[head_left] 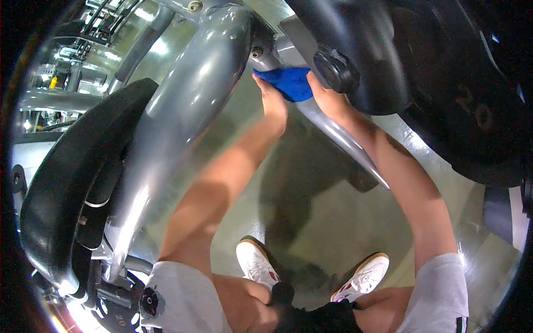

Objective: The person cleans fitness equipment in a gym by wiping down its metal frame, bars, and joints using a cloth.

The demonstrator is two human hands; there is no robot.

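A blue cloth [288, 83] is wrapped over a grey metal tube [344, 141] at the top middle of the head view. My left hand [271, 100] presses on the cloth's left side, its fingers partly hidden behind it. On the cloth's right edge lies my right hand [328, 99], with its thumb side against the fabric and the other fingers mostly out of sight. Both hands hold the cloth between them. A bolt [256, 52] shows on the frame just above the cloth.
A thick grey curved tube [194, 83] and a black pad [78, 183] stand to the left. Black weight plates [466, 105] hang at the right, close to my right forearm. My feet in white shoes [361, 276] are on the floor below.
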